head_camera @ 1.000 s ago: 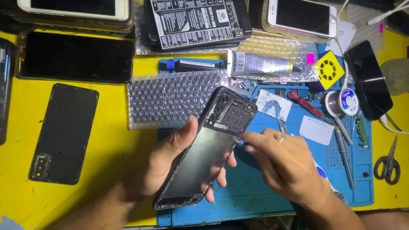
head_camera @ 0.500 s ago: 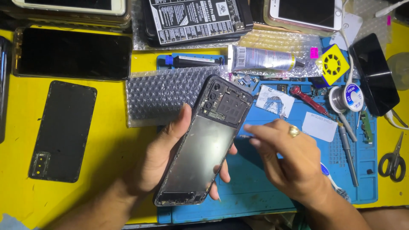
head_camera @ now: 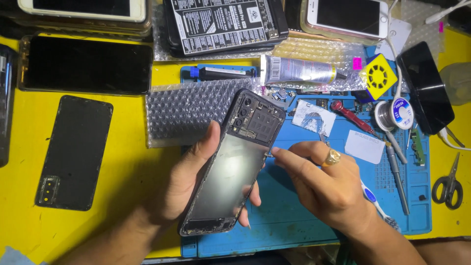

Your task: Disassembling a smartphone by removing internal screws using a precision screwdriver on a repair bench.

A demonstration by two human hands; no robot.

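L hand [head_camera: 189, 181] palm up, fingers curled gripping, R hand [head_camera: 326, 184] fingers extended leftward

The right hand [head_camera: 327, 184] has come off the opened phone's [head_camera: 234, 164] right edge and drawn slightly right; its index fingertip now points at that edge; the left hand [head_camera: 189, 179] has tilted the phone a little more upright.

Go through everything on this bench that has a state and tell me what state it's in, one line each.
Phone: back cover off, insides showing, tilted up off the mat.
Left hand: gripping the phone.
Right hand: fingertip at the phone's right edge, holding nothing.
Back cover: detached, flat on the table.
Glue tube: lying down, capped.
Scissors: closed.
White phone: screen dark.
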